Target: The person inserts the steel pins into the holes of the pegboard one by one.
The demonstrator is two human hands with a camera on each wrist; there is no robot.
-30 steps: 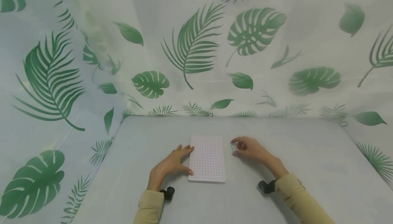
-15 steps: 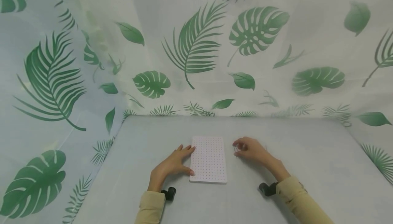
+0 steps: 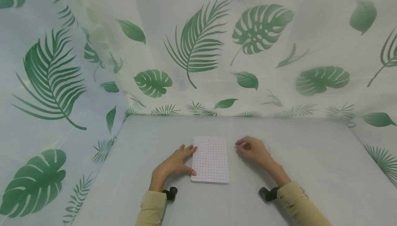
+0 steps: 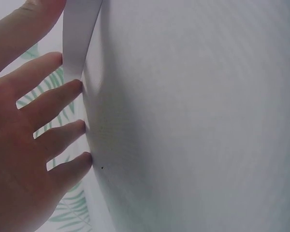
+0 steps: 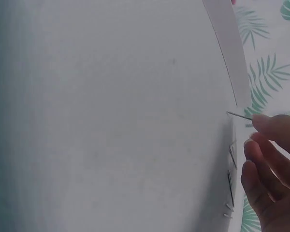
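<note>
A white rectangular board [image 3: 211, 160] with rows of small holes or dots lies flat in front of the person. The left hand [image 3: 173, 162] is spread at its left side, fingertips touching the edge and thumb on the near left corner. In the left wrist view the fingers are nearly straight beside the board's side face [image 4: 79, 38]. Right of the board, the right hand [image 3: 255, 150] pinches a thin metal pin [image 5: 239, 115] between thumb and fingertips. Below that hand, several similar thin metal pieces [image 5: 230, 188] lie on the table.
A pale grey cloth covers the table [image 3: 149, 133]. Hanging white sheets with green leaf prints [image 3: 198, 47] enclose its back and sides. A black wrist camera [image 3: 268, 194] sits on the right arm, another [image 3: 171, 193] on the left.
The right thumb has moved up to the index finger, closing the gap where thin metal pieces showed between them. The left hand and board have stayed in place.
</note>
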